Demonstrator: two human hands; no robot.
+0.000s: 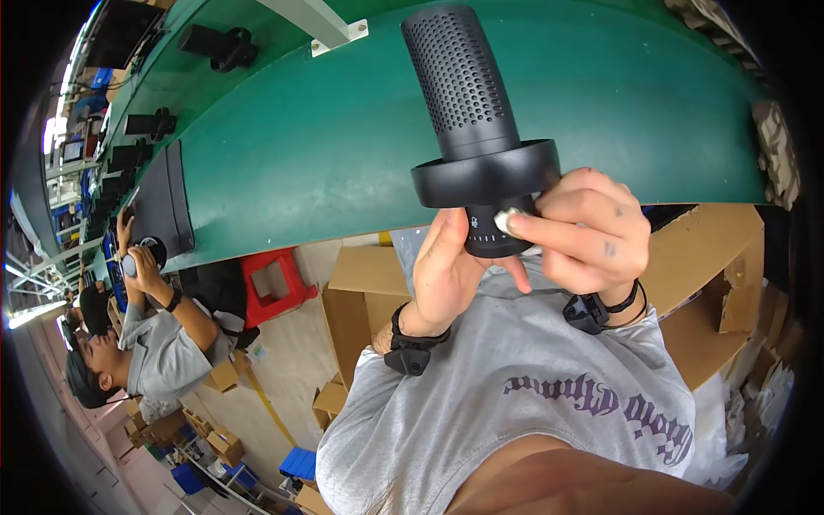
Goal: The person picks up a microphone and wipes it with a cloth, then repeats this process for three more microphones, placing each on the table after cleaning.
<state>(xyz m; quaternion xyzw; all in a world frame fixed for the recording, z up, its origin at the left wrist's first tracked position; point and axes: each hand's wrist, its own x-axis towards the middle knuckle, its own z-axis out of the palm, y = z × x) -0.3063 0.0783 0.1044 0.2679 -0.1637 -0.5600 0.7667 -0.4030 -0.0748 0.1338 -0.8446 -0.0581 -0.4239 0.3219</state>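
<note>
A black microphone (455,77) with a perforated grille is held up over the near edge of the green bench, its grille end pointing away from me. Around its body sits a wide black ring (485,176). My left hand (442,266) is closed on the lower end from the left, thumb beside the printed scale marks. From the right, my right hand (596,227) pinches a small white wad (505,221), perhaps cloth or cotton, against that lower end. Its other fingers curl near the ring. Both wrists carry black straps with small devices.
The green bench (300,146) has a metal post foot (339,39) at its far side. More black microphones (219,47) stand leftward, beyond a dark mat (163,202). A co-worker (180,352) handles a part at left. Cardboard boxes (369,270) and a red stool (275,287) sit below.
</note>
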